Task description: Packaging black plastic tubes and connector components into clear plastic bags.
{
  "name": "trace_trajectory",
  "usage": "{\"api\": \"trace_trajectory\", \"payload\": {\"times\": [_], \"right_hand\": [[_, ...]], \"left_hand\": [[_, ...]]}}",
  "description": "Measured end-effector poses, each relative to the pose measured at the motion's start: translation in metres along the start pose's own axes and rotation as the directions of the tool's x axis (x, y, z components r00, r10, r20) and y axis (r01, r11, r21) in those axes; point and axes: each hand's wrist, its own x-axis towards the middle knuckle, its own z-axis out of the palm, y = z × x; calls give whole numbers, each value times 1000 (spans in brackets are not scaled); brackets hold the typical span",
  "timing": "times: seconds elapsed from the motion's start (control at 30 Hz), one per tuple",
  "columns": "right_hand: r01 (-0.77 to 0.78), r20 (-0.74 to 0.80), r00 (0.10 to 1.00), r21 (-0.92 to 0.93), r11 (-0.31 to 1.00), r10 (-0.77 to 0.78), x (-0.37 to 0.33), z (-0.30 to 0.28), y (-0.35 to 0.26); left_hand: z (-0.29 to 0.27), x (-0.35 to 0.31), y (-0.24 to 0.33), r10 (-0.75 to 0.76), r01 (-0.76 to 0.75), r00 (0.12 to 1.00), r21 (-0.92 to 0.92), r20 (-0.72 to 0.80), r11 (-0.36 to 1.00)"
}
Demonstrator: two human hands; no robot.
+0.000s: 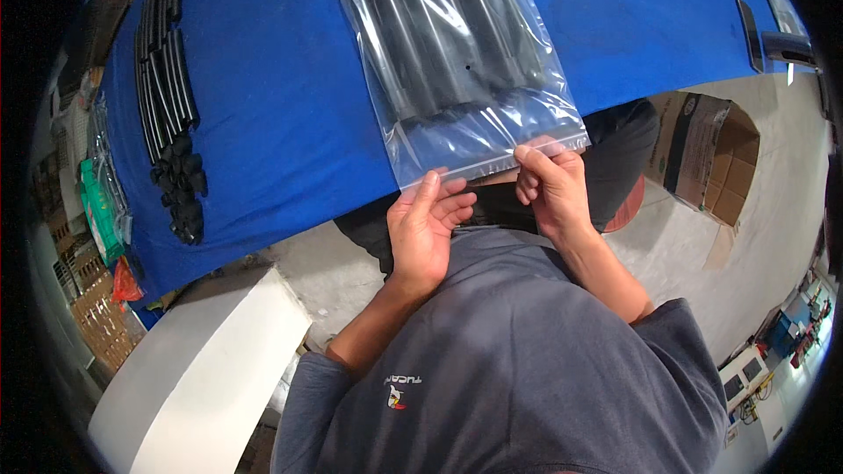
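A clear zip bag (492,136) lies on the blue-covered table, its zip edge toward me and hanging just over the near side. Inside it, several black tubes (439,26) rest side by side. My left hand (426,228) pinches the bag's near left corner between thumb and index finger, the other fingers loosely curled. Farther right along the same edge, my right hand (555,189) grips the zip strip, thumb on top and fingers bent below. The parts of the fingers under the plastic are partly hidden.
Thin black rods (165,79) lie in a bunch at the table's left, with a pile of small black pieces (180,184) nearer me. A dark tube-like piece (788,48) is at the far right. An open cardboard box (711,154) stands on the floor right; a white panel (206,369) is lower left.
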Motion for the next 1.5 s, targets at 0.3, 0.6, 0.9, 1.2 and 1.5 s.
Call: {"api": "trace_trajectory", "payload": {"times": [0.3,0.6,0.9,1.2,1.5], "right_hand": [[-27,-3,1000,-31,999,27,-1,-3,0],[-76,-11,997,-83,994,75,0,7,0],[-32,30,999,-65,997,34,1,3,3],[-135,19,991,-11,991,135,-3,15,8],[-115,27,993,-72,991,117,0,19,9]], "left_hand": [[-4,-9,4,115,-115,993,31,-13,993],[-7,-7,-1,125,-124,992,37,-25,992],[-6,-8,0,109,-108,993,33,-48,994],[-7,-8,-2,117,-116,993,31,-24,993],[-4,-7,0,87,-85,995,25,-52,996]]}}
